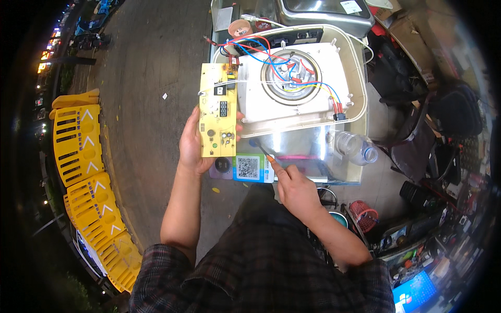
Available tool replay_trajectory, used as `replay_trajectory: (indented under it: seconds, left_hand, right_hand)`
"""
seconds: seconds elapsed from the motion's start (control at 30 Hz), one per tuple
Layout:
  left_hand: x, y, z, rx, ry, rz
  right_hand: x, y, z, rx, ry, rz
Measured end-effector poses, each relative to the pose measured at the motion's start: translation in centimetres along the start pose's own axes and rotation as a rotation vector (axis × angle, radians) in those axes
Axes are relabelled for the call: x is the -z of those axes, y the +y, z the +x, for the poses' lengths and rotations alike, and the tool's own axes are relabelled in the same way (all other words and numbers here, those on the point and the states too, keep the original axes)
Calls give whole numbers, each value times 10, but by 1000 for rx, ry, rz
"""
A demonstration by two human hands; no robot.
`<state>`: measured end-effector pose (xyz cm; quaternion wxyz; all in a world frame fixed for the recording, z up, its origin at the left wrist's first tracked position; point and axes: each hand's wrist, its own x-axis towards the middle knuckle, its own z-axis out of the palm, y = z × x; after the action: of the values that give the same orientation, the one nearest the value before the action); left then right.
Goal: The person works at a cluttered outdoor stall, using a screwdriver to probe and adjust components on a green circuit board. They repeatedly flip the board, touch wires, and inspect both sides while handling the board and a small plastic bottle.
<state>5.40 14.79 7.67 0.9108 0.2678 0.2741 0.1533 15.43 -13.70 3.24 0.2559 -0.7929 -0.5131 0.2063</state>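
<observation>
My left hand [190, 145] holds a long yellow circuit board [211, 125] upright by its lower part, fingers wrapped behind it. A small dark digit display and several components sit on the board's face, and white wires cross its upper half. Red and blue wires link its upper end to an opened white appliance housing [250, 112] with a round metal centre [293, 78]. In my right hand [296, 190] is a slim tool [270, 158] with an orange handle and a dark, thin end. It points toward the glass counter, apart from the board; its exact kind is unclear.
The housing rests on a glass-topped counter [350, 173]. A clear plastic bottle [357, 148] lies to its right, and a metal-framed appliance [326, 18] stands behind. A printed code card [248, 168] is at the counter's front. Yellow barriers [99, 208] line the left; chairs [417, 135] stand right.
</observation>
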Motion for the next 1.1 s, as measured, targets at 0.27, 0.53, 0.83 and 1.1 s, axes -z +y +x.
replay_trajectory:
  seconds: [0.27, 0.53, 0.83, 1.1]
  left_hand:
    - [1, -5, 0, -38, -13, 10]
    - [8, -3, 0, -40, -14, 34]
    - [9, -2, 3, -24, -31, 13]
    - [9, -8, 2, -48, -22, 40]
  right_hand:
    - [-6, -5, 5, 7, 17, -14]
    - [50, -29, 0, 26, 12, 126]
    - [73, -38, 71, -15, 315, 436]
    - [51, -62, 119, -78, 245, 334]
